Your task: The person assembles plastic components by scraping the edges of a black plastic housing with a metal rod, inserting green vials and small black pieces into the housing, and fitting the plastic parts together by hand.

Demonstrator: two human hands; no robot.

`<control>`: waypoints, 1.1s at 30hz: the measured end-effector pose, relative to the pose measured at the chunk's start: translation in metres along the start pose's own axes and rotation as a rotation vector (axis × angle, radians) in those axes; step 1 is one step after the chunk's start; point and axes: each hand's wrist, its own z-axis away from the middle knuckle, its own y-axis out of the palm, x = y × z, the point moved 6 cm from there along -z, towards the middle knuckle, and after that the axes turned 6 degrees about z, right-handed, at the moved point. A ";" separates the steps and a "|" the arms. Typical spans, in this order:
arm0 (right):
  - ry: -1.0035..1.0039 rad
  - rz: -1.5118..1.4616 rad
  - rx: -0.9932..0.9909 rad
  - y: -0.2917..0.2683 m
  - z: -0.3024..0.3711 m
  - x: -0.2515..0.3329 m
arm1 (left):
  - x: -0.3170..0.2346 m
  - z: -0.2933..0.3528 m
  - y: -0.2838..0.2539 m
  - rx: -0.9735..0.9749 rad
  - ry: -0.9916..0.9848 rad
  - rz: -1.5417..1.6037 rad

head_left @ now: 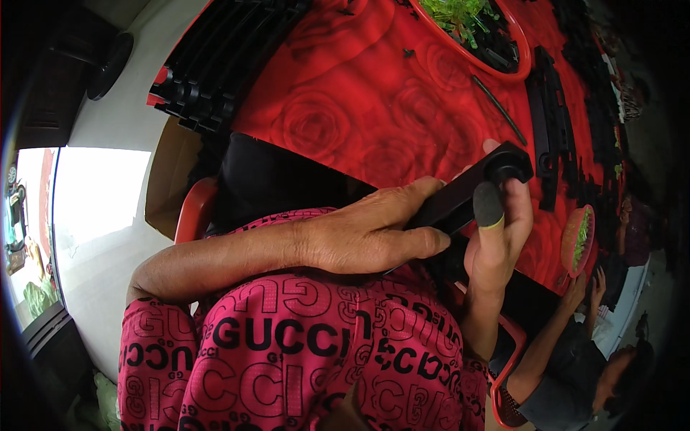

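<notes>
head view: a black bar (456, 195) is held over the near edge of the red tabletop (316, 122), slanting up and to the right; whether it touches that edge cannot be told. the left hand (363, 233) reaches in from the tabletop's near side, thumb and fingers closed around the bar's lower end. the right hand (502, 223) has its fingers curled around the upper end, the thumb against it wearing a dark fingertip cap (488, 204).

a stack of black ribbed parts (223, 54) takes up the tabletop's left end, right to the edge. from there a wide stretch of rose pattern runs toward a red-rimmed basin (526, 56) of green pieces on its far side. the tabletop's right part is tighter: a thin dark rod (499, 109), long black pieces (548, 136), and, at the near right edge, a small pink-rimmed basket (589, 223) beside a co-worker's hand (574, 293).
</notes>
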 end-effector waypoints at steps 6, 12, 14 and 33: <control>-0.015 0.014 -0.165 -0.012 0.005 0.006 | 0.001 0.009 -0.005 -0.113 0.169 -0.198; 0.003 -0.022 -0.181 -0.014 0.013 -0.005 | 0.004 0.010 -0.005 -0.307 0.247 -0.251; 0.001 -0.030 -0.181 -0.014 0.014 -0.004 | 0.005 0.010 -0.004 -0.326 0.289 -0.316; -0.013 -0.083 -0.070 -0.009 0.019 -0.012 | 0.000 0.006 -0.005 -0.403 0.307 -0.513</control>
